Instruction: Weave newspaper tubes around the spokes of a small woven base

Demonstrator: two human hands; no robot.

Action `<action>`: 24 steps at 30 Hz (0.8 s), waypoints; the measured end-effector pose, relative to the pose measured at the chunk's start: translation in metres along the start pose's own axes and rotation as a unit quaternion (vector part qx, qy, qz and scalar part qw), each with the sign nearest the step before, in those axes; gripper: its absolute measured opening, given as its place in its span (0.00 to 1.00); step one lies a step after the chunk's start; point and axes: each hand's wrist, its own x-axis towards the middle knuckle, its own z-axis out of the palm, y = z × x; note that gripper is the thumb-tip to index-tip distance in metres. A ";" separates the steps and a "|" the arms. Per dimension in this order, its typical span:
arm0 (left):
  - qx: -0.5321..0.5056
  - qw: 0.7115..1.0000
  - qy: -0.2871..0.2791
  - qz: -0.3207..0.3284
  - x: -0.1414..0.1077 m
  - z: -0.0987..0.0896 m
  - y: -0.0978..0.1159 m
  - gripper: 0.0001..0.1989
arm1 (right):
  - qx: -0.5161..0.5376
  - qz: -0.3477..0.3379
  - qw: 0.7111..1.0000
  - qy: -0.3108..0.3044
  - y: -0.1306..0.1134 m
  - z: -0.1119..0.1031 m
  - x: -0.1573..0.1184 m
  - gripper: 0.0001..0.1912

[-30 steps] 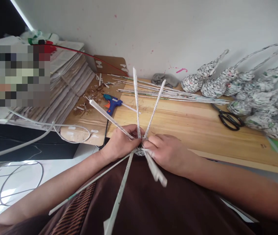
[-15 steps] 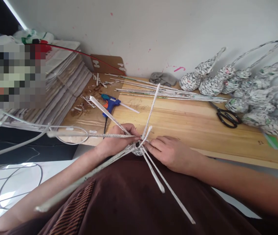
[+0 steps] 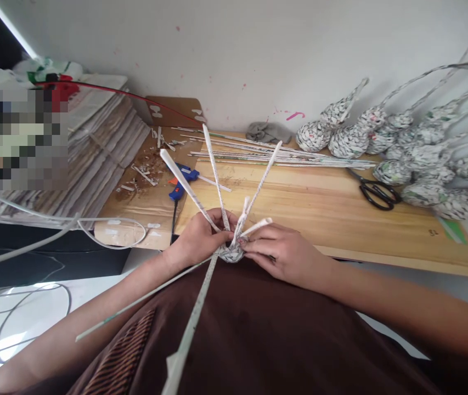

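Observation:
Close to my body I hold a small woven paper piece [image 3: 232, 254], with several rolled paper sticks [image 3: 184, 180] fanning out of it. My left hand [image 3: 201, 237] is closed on its left side, thumb across the rim. On the right side, my right hand [image 3: 283, 249] pinches at the rim, beside a short stick [image 3: 257, 225] that points right. Two more sticks run down from the piece, a thin one [image 3: 143, 302] over my left forearm and a broader paper strip [image 3: 192, 323] over the brown clothing. The right fingertips are partly hidden.
A blue glue gun [image 3: 183, 180] lies on the table [image 3: 299, 206] behind my left hand. Loose paper sticks [image 3: 266, 155] lie along the back, black scissors [image 3: 377, 193] to the right. Woven paper gourd shapes [image 3: 349, 141] crowd the back right. Stacked paper [image 3: 106, 129] stands left.
The woven piece has turned in my hands. Sticks that pointed left and down-right now stand elsewhere, more of them upright, and the broad strip hangs downward. My right fingers have shifted along the rim.

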 end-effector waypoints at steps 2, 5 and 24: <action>-0.001 1.000 0.008 0.012 0.000 0.002 0.002 0.10 | 0.070 0.070 0.994 0.040 0.002 0.003 0.001 0.04; 0.008 0.999 0.034 0.040 0.000 0.002 0.003 0.09 | 0.129 0.194 0.970 0.070 0.003 0.008 0.008 0.06; 0.152 0.980 0.113 0.062 0.023 -0.012 -0.009 0.11 | -0.025 0.146 0.984 0.099 0.015 0.009 0.066 0.03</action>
